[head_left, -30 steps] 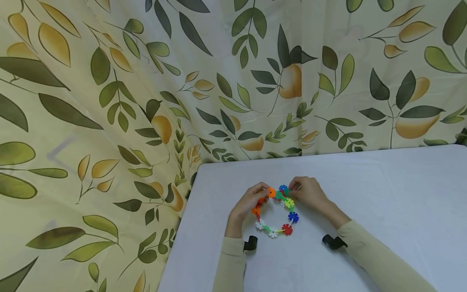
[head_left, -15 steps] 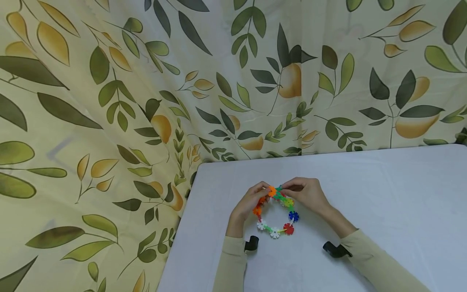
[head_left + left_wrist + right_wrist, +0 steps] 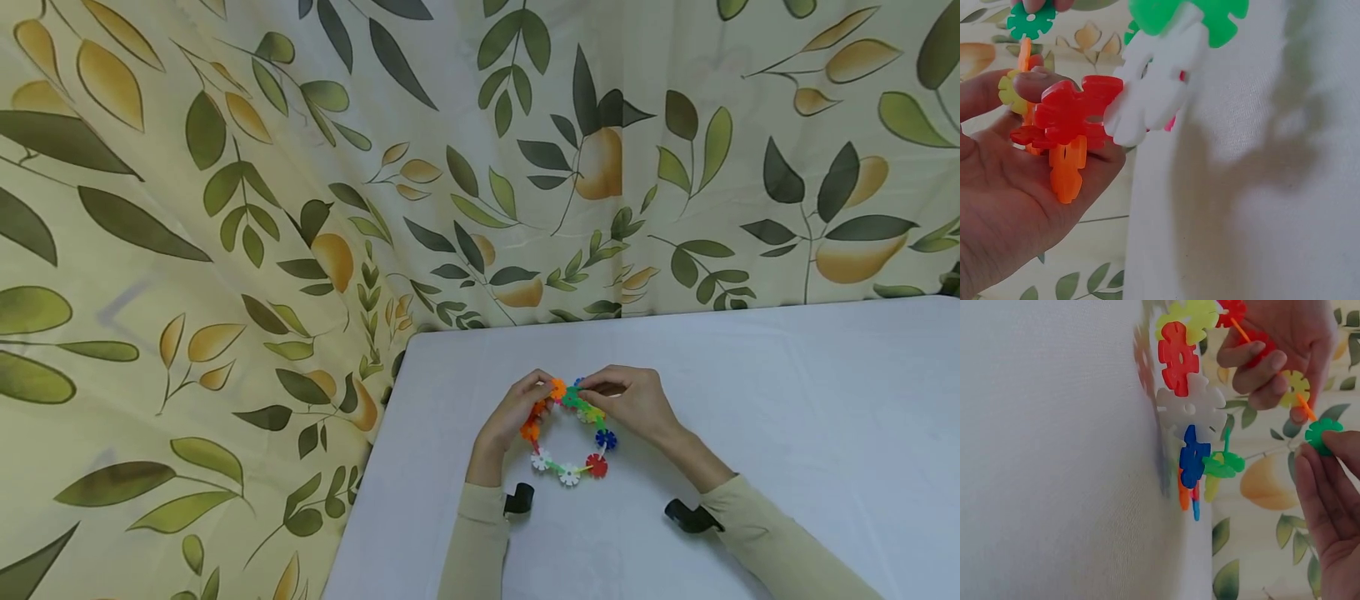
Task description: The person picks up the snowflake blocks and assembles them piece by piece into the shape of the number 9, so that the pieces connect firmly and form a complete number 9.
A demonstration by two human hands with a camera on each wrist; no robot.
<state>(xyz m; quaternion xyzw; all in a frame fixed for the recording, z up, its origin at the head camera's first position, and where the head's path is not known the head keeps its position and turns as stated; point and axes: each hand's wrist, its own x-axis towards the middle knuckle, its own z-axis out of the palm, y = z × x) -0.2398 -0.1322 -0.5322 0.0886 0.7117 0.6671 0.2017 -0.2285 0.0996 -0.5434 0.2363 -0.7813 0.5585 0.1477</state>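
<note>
Snowflake-shaped plastic discs of many colours are slotted together in a ring, with a white disc [image 3: 569, 475] and a red disc [image 3: 596, 465] on its near side. At the ring's far left, my left hand [image 3: 506, 421] grips the chain around its red, orange and yellow discs. My right hand [image 3: 637, 404] pinches a green disc [image 3: 1320, 436] between thumb and fingers. That green disc meets the edge of an orange disc [image 3: 1305, 407] at the left hand; how deep it sits cannot be told. A blue disc [image 3: 1194, 457] hangs on the nearer stretch of chain in the right wrist view.
The ring is over a table with a white cloth [image 3: 787, 417]. Leaf-patterned curtains [image 3: 450, 167] stand behind the table and along its left side. Black wrist-camera mounts [image 3: 692, 516] project inward from both sleeves.
My right hand's fingertips have moved left, towards the left hand, bringing the green disc to the orange one. The ring's near side has shifted slightly right. My left hand keeps its grip.
</note>
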